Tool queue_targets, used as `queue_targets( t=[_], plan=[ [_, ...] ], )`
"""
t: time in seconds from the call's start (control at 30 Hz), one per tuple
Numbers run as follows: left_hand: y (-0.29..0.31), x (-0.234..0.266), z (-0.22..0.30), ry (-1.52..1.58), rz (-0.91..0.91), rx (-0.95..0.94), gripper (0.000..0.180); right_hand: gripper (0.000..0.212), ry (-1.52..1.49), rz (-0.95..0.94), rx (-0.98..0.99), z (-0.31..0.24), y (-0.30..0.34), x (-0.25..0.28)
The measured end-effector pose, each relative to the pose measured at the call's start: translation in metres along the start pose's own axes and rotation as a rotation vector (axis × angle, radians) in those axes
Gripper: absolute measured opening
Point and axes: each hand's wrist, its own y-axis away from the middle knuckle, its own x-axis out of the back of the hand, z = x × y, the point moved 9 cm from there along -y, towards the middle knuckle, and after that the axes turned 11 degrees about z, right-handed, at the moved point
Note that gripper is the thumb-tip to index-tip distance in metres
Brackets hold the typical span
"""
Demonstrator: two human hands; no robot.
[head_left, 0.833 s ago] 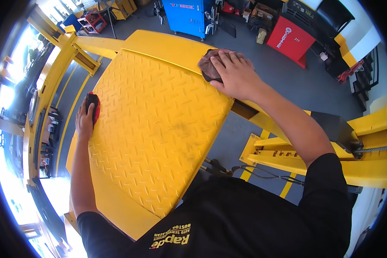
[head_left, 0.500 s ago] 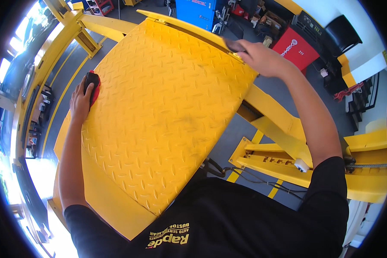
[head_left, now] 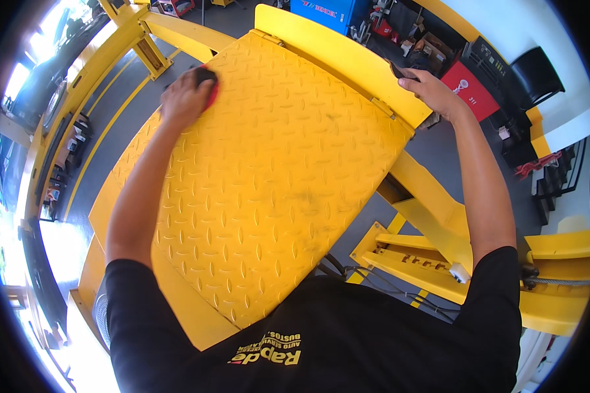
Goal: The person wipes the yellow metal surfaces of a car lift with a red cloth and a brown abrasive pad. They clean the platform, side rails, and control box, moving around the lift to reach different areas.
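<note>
A yellow diamond-tread steel plate (head_left: 255, 164) slopes away in front of me, with dark smudges on its right half. At its far left edge, my left hand (head_left: 182, 99) is closed over a black-topped hand tool with a red base (head_left: 212, 98), which rests on the plate; its exact kind is not clear. A smooth yellow hinged flap (head_left: 328, 49) stands tilted along the far edge. By the flap's right end, my right hand (head_left: 436, 92) grips a dark, flat piece (head_left: 398, 71) that I cannot identify.
Yellow lift beams lie left (head_left: 183, 34) and right (head_left: 432, 203) of the plate. Cables (head_left: 380, 278) run across the floor at lower right. Beyond the flap stand a blue cabinet (head_left: 324, 12), a red panel (head_left: 469, 88) and a black chair (head_left: 536, 73).
My left hand has slid the red-based tool farther up and right along the plate's edge. My right hand has moved right with the dark piece. More of the flap's face shows now.
</note>
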Motion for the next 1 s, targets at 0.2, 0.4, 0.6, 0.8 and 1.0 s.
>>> queue_targets(
  t=[0.2, 0.4, 0.6, 0.8, 1.0],
  plan=[
    [0.055, 0.105, 0.27, 0.638, 0.004, -0.382, 0.076, 0.059, -0.034, 0.006, 0.02, 0.005, -0.002, 0.002],
    [0.13, 0.166, 0.282, 0.806, -0.261, -0.634, 0.074, 0.056, 0.006, 0.069, 0.15, 0.019, 0.003, 0.008],
    [-0.028, -0.029, 0.035, 0.174, 0.105, -0.059, 0.044, 0.067, 0.008, 0.058, 0.236, -0.007, -0.008, -0.007],
    [0.035, 0.091, 0.337, 0.511, 0.092, -0.59, 0.056, 0.062, -0.058, 0.034, 0.177, 0.027, -0.009, 0.003],
    [0.04, 0.109, 0.326, 0.815, -0.074, -0.614, 0.064, 0.057, -0.096, 0.026, 0.222, 0.04, -0.031, -0.005]
  ],
)
